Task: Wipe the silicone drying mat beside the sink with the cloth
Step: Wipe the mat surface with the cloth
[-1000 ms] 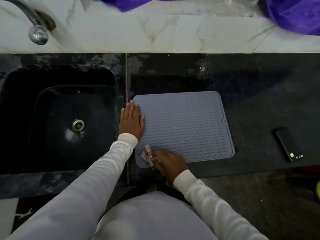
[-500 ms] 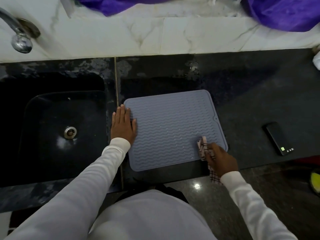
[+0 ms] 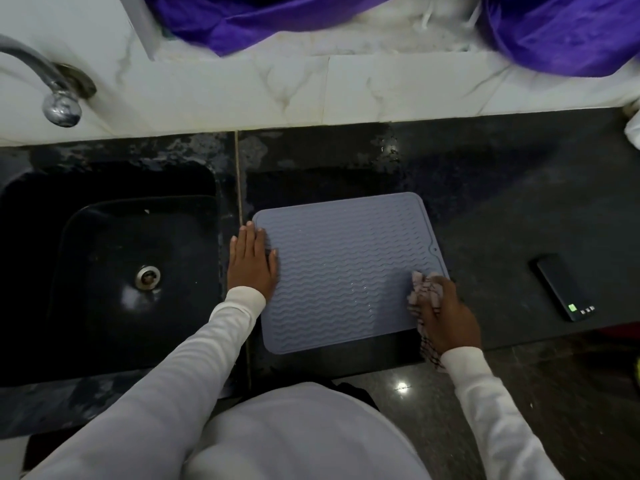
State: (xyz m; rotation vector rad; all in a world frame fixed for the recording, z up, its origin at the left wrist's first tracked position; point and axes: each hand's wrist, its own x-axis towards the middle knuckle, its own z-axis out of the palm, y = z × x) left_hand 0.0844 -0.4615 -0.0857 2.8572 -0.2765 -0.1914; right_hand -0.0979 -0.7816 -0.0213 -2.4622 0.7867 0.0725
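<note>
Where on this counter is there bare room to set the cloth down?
Bare dark counter lies between the mat and the phone, and behind the mat up to the marble wall. The mat's own edges are crowded: the left hand presses its sink-side edge, the right hand holds the cloth at its right edge.

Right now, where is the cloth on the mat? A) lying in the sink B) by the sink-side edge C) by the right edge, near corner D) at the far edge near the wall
C: the right hand grips the cloth at the mat's right edge, toward the near corner, while the left hand lies flat on the sink-side edge.
</note>
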